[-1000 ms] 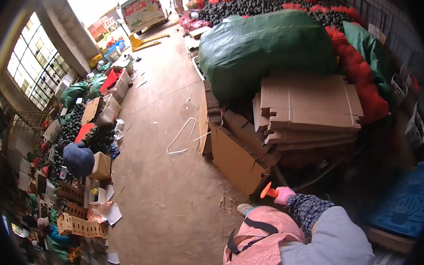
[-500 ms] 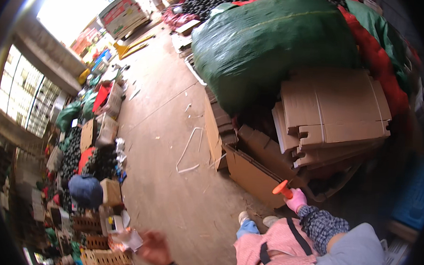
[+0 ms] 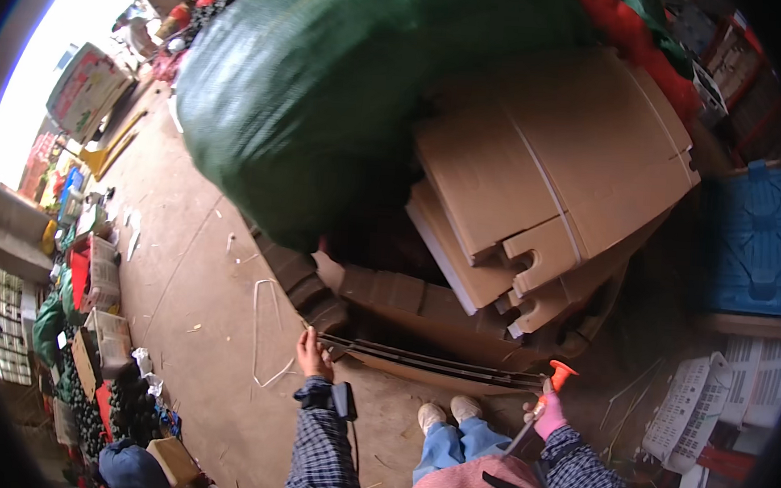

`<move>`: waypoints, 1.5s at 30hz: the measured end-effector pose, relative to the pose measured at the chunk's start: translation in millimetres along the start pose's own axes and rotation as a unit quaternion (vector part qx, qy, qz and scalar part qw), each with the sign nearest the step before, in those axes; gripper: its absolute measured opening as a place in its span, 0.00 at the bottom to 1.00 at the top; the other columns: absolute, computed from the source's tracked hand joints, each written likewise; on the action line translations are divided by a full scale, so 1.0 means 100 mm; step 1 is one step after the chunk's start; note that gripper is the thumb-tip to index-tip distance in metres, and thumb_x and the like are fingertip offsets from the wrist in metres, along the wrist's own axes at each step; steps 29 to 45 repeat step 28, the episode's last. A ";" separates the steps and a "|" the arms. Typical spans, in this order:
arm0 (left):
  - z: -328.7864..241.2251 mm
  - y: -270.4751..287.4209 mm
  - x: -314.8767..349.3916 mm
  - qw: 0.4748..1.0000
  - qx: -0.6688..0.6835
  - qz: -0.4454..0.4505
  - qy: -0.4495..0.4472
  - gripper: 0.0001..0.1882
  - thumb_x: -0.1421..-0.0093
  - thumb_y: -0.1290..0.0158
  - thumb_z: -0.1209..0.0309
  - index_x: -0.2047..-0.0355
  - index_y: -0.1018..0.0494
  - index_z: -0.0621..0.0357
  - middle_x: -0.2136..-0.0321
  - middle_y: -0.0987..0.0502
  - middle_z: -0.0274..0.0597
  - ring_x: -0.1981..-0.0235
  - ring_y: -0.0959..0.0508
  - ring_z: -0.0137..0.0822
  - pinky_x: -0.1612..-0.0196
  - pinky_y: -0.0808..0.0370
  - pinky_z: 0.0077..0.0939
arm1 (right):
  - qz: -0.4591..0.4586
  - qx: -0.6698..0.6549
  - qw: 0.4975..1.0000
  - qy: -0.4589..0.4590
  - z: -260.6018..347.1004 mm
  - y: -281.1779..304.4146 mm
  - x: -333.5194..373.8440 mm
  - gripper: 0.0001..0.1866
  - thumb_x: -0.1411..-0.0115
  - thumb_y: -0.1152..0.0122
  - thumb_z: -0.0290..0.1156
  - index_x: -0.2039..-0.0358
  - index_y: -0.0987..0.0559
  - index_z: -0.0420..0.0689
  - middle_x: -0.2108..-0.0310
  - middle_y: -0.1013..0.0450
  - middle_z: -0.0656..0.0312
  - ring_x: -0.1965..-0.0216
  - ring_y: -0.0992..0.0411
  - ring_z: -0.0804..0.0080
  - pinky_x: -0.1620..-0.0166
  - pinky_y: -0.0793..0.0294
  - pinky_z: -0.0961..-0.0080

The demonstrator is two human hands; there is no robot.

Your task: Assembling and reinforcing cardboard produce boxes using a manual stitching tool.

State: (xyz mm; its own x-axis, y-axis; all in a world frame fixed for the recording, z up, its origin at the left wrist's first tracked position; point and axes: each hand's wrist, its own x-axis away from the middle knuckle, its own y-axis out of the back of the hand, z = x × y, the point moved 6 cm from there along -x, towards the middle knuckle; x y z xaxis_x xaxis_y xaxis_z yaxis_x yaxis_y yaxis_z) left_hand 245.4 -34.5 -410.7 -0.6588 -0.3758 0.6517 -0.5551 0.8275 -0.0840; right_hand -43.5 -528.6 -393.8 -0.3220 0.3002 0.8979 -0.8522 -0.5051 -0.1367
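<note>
My bare left hand has its fingers closed on the left end of a few upright flattened cardboard boxes, seen edge-on. A small dark device hangs by a cord at that wrist. In a pink glove, my right hand grips an orange tool with a flared end. Below this hand a narrow grey strip sticks out, perhaps its blade. The right hand is at the right end of the same cardboard; whether it also grips the cardboard is unclear. Beyond lies a strapped stack of flat cardboard boxes.
A big green wrapped bundle rises behind the cardboard. To the right are a blue plastic pallet and a white crate. A bent white strap lies on the floor. Crates and dark produce line the left side.
My left hand has come from the lower left to the cardboard's left end and taken hold. The right hand stays by its right end with the orange tool. The view has swung right and closer.
</note>
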 end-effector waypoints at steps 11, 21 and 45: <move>-0.25 -0.41 0.39 0.989 -0.095 -0.079 -0.078 0.29 0.44 0.42 0.70 0.46 0.44 0.40 0.57 0.33 0.40 0.69 0.29 0.29 0.68 0.27 0.28 | -0.100 0.009 0.976 0.193 0.64 -0.16 -0.21 0.09 0.50 0.37 0.32 0.74 0.29 0.45 0.81 0.31 0.64 0.86 0.35 0.76 0.84 0.36 0.79; -0.75 -1.55 0.64 0.700 -0.489 0.072 -0.515 0.27 0.42 0.45 0.69 0.43 0.37 0.60 0.52 0.31 0.53 0.48 0.34 0.52 0.44 0.36 0.41 | -0.100 0.041 0.991 0.082 0.74 -0.26 -0.58 0.31 0.54 0.39 0.67 0.62 0.29 0.54 0.81 0.37 0.68 0.88 0.38 0.74 0.87 0.39 0.80; -0.61 -1.98 -0.66 0.607 -0.717 0.189 -0.285 0.21 0.36 0.53 0.59 0.46 0.31 0.54 0.53 0.29 0.60 0.49 0.32 0.54 0.45 0.36 0.44 | 0.006 0.238 0.970 0.042 1.10 -0.46 -0.53 0.29 0.43 0.47 0.55 0.47 0.32 0.49 0.67 0.28 0.60 0.87 0.28 0.68 0.88 0.35 0.78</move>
